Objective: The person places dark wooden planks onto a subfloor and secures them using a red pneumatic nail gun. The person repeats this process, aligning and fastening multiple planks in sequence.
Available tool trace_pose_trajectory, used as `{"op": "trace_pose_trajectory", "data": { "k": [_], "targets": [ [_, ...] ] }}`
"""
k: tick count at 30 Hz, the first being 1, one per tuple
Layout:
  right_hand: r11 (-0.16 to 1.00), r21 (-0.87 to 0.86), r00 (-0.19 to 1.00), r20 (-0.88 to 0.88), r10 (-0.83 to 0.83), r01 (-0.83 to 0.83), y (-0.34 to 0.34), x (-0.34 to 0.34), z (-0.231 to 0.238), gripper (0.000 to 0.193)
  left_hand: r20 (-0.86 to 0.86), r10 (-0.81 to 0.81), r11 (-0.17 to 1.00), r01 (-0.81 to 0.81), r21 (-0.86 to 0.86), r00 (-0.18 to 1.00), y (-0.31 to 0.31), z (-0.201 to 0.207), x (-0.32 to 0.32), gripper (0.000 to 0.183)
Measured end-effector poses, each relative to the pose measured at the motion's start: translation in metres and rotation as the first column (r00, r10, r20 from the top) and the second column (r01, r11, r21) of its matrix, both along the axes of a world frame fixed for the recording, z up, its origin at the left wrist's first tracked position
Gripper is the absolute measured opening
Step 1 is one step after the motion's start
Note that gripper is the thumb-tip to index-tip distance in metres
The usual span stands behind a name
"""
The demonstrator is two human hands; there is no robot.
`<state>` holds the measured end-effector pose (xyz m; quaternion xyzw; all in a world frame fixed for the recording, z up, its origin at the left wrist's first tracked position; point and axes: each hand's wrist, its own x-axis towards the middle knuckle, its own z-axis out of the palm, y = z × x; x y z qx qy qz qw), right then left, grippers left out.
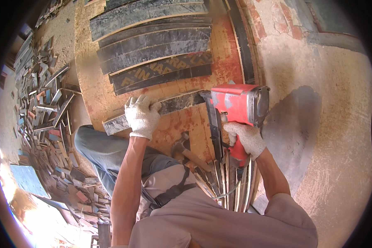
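My right hand (247,139), in a white knit glove, is closed round the handle of a red nail gun (231,101). Its black nose (206,97) meets the right end of a narrow dark wooden strip (180,102). That strip lies slantwise on the orange-brown board in front of me. Toward the strip's left end, my gloved left hand (142,115) rests over it with the fingers curled across its far edge. A hammer (190,153) lies close to my lap, between the two forearms. A thin hose (231,191) runs down from the nail gun's handle.
Beyond the strip, several dark panels (161,72) lie in rows on the board (225,62). Long strips (231,182) are bundled beside my right leg. Wood offcuts (62,107) cover the floor at left. A bare plastered wall (339,111) stands at right.
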<state>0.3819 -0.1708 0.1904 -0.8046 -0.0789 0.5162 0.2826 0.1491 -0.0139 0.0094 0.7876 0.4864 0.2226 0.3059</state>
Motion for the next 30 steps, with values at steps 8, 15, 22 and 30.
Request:
{"op": "trace_pose_trajectory", "data": {
  "k": [8,15,22,30],
  "targets": [
    [0.998,-0.049,0.995,-0.093,0.027,-0.032,-0.007,0.001,-0.002,0.012,-0.036,-0.010,1.000,0.011,0.006,0.999,0.000,0.002,0.000,0.007],
    [0.992,-0.095,0.989,-0.127,0.074,-0.086,0.012,-0.020,-0.003,0.017,0.010,-0.014,1.000,0.013,0.019,1.000,0.001,0.001,0.001,0.007],
    [0.994,-0.069,0.992,-0.099,0.083,-0.090,0.016,-0.026,0.005,0.016,-0.005,-0.003,1.000,0.003,0.010,1.000,0.000,-0.001,-0.002,0.009],
    [0.990,-0.009,0.973,-0.184,0.137,-0.141,0.023,-0.048,-0.015,0.016,0.018,-0.032,0.999,0.031,0.042,0.999,0.001,-0.003,-0.005,0.009]
  ]
}}
